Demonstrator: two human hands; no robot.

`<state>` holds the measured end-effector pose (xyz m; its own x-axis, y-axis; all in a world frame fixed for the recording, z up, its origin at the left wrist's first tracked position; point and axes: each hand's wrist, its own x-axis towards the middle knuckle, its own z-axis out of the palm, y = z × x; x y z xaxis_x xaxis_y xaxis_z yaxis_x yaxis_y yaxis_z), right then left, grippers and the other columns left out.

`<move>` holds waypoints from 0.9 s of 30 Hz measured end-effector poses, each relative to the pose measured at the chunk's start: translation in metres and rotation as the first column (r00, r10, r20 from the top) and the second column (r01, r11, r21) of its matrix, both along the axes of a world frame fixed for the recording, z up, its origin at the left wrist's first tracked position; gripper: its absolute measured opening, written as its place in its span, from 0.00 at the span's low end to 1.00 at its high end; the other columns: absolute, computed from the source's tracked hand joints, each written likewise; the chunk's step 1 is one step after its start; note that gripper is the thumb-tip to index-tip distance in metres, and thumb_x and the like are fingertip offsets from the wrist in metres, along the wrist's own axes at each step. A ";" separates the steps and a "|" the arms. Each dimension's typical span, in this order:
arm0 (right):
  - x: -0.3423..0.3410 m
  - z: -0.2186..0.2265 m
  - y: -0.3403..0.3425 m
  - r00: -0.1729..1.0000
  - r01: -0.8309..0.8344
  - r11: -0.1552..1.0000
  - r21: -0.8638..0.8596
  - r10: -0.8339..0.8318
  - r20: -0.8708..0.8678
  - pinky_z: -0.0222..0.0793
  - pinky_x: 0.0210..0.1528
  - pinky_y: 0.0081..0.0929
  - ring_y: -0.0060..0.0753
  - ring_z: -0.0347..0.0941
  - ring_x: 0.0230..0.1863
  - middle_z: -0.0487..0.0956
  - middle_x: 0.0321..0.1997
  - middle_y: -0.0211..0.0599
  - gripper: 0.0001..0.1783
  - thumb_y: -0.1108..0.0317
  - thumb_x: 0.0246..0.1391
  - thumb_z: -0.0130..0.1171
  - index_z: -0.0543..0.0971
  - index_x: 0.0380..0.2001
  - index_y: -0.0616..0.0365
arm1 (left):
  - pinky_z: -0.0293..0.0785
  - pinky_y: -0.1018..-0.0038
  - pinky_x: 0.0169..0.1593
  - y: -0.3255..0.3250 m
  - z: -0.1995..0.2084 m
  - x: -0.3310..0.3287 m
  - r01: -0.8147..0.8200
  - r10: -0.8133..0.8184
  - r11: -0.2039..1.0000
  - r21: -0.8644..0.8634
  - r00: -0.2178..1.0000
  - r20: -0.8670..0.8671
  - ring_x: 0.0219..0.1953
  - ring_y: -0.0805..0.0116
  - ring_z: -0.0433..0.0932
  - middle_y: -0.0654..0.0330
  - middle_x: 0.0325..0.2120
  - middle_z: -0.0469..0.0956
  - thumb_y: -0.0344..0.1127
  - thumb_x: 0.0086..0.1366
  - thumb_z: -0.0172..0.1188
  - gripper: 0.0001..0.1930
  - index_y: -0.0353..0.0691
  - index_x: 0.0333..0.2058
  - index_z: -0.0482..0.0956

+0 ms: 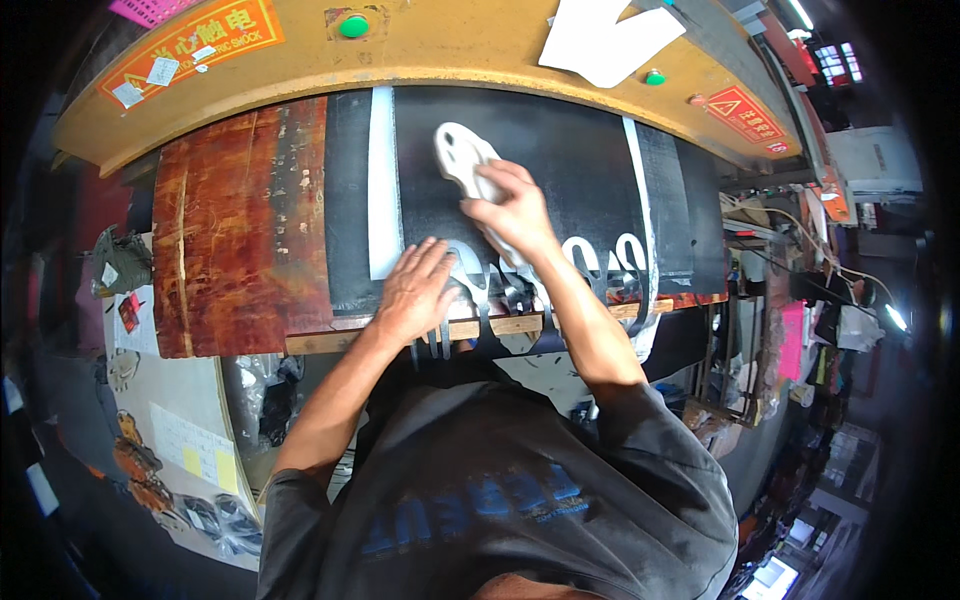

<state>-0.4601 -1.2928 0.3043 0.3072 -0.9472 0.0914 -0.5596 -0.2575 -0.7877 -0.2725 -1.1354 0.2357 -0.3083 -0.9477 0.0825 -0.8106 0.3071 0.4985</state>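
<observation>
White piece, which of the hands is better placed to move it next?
Probably the right: the right hand already grips the white piece, while the left hand lies apart from it, nearer the body.

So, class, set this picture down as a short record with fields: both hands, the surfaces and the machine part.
Right hand: grips an elongated white piece, blurred
Left hand: fingers extended, at the near edge of a black sheet
Left of sheet: worn red-brown board
Far side: yellow beam with a green button
</observation>
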 end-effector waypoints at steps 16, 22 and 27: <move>0.049 -0.060 -0.016 0.933 -0.140 0.909 -0.392 -0.011 -0.359 0.65 0.65 0.60 0.64 0.63 0.67 0.74 0.69 0.37 0.33 0.53 0.35 0.76 0.89 0.52 0.43 | 0.64 0.50 0.75 -0.007 -0.028 0.047 0.043 -0.088 0.976 -0.213 0.974 -0.207 0.70 0.50 0.73 0.50 0.65 0.77 0.36 0.65 0.65 0.18 0.38 0.52 0.85; 0.051 -0.055 -0.022 0.926 -0.168 0.915 -0.368 0.018 -0.378 0.62 0.70 0.66 0.73 0.58 0.72 0.71 0.72 0.38 0.36 0.53 0.37 0.78 0.86 0.56 0.43 | 0.69 0.51 0.72 -0.027 -0.021 0.060 0.077 -0.128 0.976 -0.205 0.960 -0.248 0.66 0.51 0.78 0.53 0.58 0.82 0.35 0.64 0.68 0.15 0.40 0.49 0.85; 0.053 -0.050 -0.020 0.934 -0.103 0.932 -0.347 -0.029 -0.355 0.55 0.71 0.75 0.75 0.55 0.75 0.69 0.74 0.43 0.37 0.49 0.41 0.77 0.86 0.58 0.46 | 0.78 0.57 0.63 -0.015 -0.012 0.063 0.002 -0.079 0.984 -0.181 0.906 -0.416 0.59 0.50 0.82 0.52 0.53 0.84 0.26 0.62 0.70 0.13 0.37 0.47 0.85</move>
